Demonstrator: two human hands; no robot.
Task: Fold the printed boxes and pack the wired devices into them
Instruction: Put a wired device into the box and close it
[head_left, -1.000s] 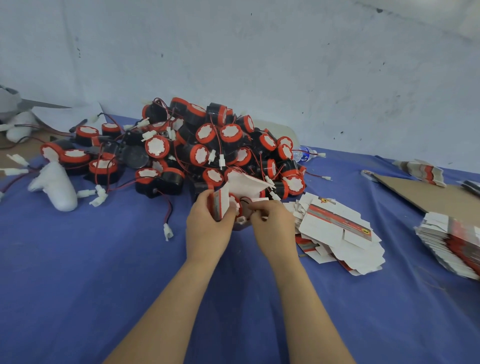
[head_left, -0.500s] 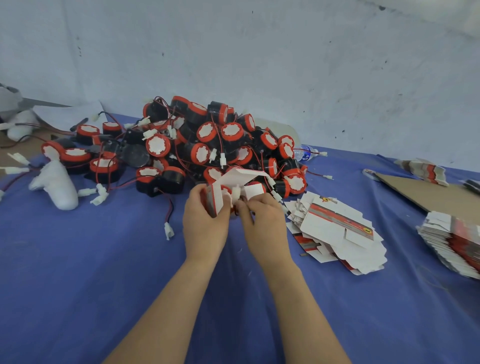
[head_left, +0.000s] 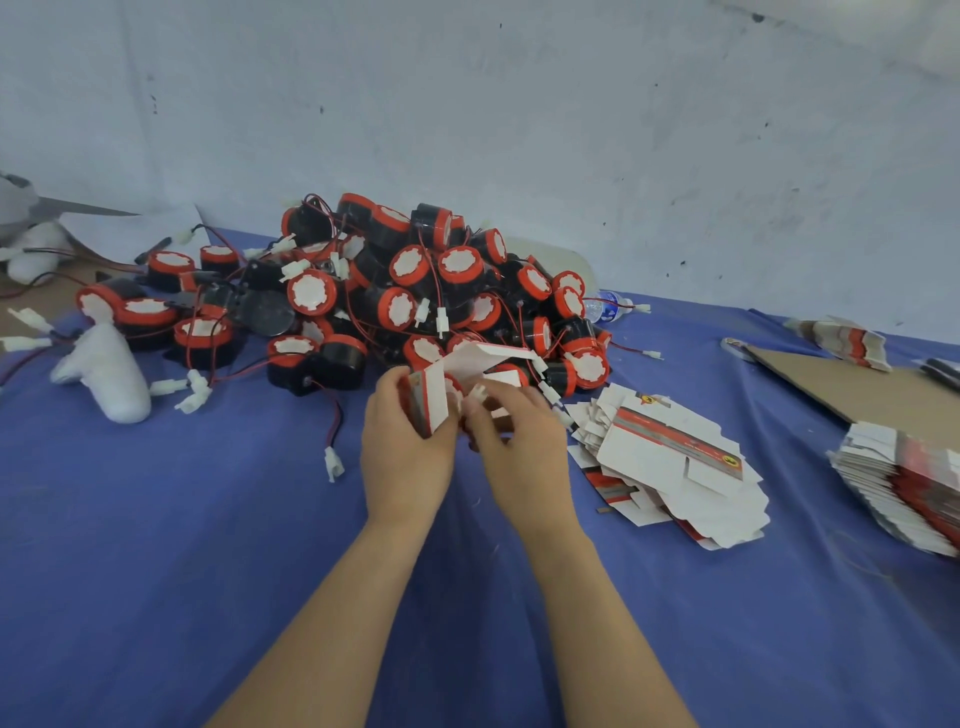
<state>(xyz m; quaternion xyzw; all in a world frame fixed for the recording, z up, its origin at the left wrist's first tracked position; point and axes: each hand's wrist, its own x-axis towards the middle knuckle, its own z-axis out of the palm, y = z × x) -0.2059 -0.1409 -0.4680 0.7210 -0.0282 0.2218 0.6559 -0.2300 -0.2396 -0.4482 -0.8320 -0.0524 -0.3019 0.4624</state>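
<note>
Near the pile (head_left: 415, 291), left hand (head_left: 405, 462) and right hand (head_left: 524, 457) hold a box (head_left: 434, 399).

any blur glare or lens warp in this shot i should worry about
Head view: soft, even light, bluish cast on the wall, no glare or hard shadows. Head view: slight motion smear where the left hand and right hand work the box; the device pile is fairly sharp. Head view: wide-angle stretch softens the flat box stack at the right edge.

the blue-clothed counter (head_left: 156, 571) bore a heap of devices (head_left: 415, 291) at the back, loose flat boxes (head_left: 670, 462) just right of it, a box stack (head_left: 904, 488) and cardboard (head_left: 852, 389) farther right.
</note>
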